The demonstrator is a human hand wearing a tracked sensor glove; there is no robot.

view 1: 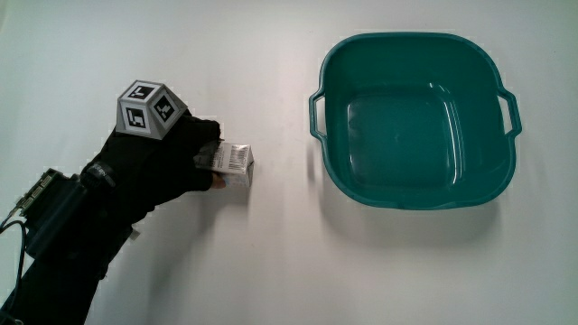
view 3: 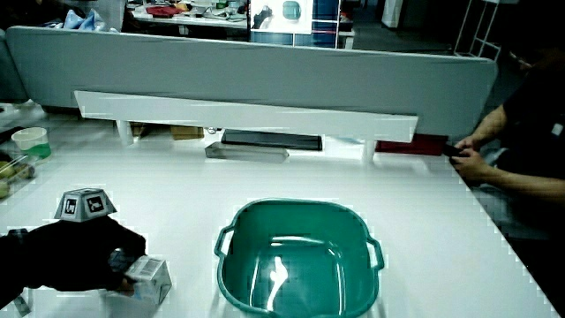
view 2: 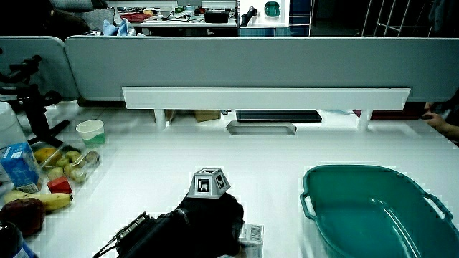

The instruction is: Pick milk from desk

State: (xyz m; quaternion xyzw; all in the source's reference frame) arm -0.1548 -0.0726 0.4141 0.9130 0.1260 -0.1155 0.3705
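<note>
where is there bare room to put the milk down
Bare table lies between the milk, held by the hand, and the basin, and nearer the person than both. The basin is empty. It is crowded by the fruit at the table's edge.

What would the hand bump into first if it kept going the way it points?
The hand already has its grip on the milk. Past that, bare table, then probably the basin, though it could slip by on the nearer rim.
</note>
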